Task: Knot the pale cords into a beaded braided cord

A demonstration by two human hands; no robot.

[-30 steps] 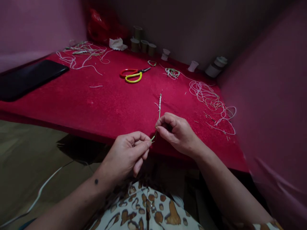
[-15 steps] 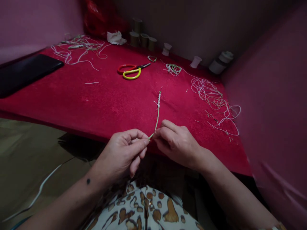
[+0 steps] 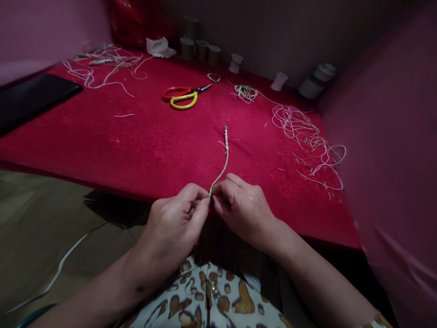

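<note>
A thin green cord (image 3: pixel 222 171) runs from my fingertips up across the red cloth, and its far part is wrapped in white knotted thread (image 3: pixel 226 136). At the near end, my left hand (image 3: pixel 182 217) pinches the cord between thumb and forefinger. Right beside it, my right hand (image 3: pixel 244 207) has its fingertips pressed together against the same stretch of cord. Whether a thread end is also between the right fingers is too small to make out. Past the cord's far end lie scissors (image 3: pixel 186 96) with one red and one yellow handle, blades pointing right.
The table has a red cloth (image 3: pixel 153 150). A black phone-like slab (image 3: pixel 37 100) lies left, near tangled white cords (image 3: pixel 109 68). Thread spools (image 3: pixel 202 51) stand at the back, a white bottle (image 3: pixel 317 81) at the back right. Loose white thread (image 3: pixel 297 127) spreads on the right.
My left hand has turned, its lower fingers now curled under. Both hands have come closer together, and the cord's near end has shifted slightly left. The view has tilted a little.
</note>
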